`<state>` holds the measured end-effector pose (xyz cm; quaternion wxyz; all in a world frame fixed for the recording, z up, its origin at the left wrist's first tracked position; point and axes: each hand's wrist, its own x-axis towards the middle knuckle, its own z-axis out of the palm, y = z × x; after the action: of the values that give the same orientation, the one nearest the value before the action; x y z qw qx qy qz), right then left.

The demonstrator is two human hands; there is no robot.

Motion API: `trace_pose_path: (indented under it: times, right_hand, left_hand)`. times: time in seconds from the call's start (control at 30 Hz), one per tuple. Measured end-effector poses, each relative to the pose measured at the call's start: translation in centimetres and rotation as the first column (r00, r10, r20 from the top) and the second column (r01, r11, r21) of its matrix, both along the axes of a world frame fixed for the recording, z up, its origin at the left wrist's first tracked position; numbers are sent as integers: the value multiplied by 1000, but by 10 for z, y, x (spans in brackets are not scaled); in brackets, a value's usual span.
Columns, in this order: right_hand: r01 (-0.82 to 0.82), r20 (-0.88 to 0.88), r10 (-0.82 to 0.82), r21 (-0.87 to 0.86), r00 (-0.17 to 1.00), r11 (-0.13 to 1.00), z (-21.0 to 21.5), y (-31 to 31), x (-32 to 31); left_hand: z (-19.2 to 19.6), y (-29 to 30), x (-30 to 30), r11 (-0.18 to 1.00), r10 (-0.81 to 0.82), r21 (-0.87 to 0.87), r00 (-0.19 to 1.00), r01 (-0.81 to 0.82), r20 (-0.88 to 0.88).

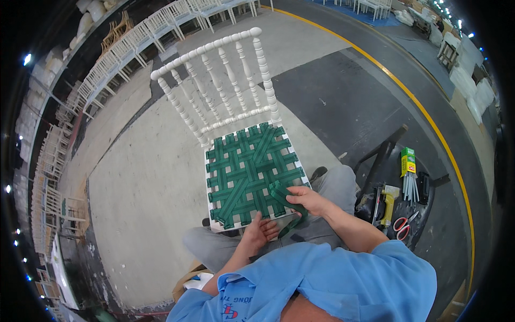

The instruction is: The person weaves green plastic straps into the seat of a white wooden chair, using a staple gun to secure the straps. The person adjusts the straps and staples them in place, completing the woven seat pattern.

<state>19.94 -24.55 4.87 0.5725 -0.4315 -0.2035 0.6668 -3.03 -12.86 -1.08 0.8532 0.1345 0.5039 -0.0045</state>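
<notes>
A white chair (230, 38) with a turned spindle back stands in front of me, its seat toward my lap. Dark green webbing (234, 176) is woven across the seat, with some diagonal bands over the rest. Near the front right corner, my right hand (308, 200) pinches a loose green webbing strap (279, 194). Part of that strap hangs down past the seat edge toward my lap. My left hand (260, 232) is at the front edge of the seat, fingers apart, apparently holding nothing.
On a dark surface at my right lie a yellow-and-grey staple gun (388, 205), red-handled scissors (403, 226), a green-and-yellow box (408, 161) and grey staple strips (411, 188). Rows of white chairs (161, 27) line the far left. A yellow floor line (413, 99) curves along the right.
</notes>
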Motion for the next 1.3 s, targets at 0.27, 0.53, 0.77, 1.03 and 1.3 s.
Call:
trace_pose_path:
  times: [0.27,0.53,0.77,1.03,1.3]
  right_hand:
    - [-84,18,84,28,996,996,20,23,-9]
    - [116,308,-41,-230,951,966,-6,25,18]
    - [348,931,-2,-135,366,928,-61,32,26]
    - [110,170,-42,-411,985,905,-48,159,-24]
    - [102,-461,-364,-500,810,860,-108,208,-19]
  left_hand:
    - [60,80,76,949,79,239,890,-205,449]
    - [55,189,99,726,-72,687,997,32,30]
    - [-1,194,129,392,-231,787,879,476,-417]
    - [-25,196,129,47,-246,735,721,677,-648]
    - [0,220,130,147,-214,717,730,681,-649]
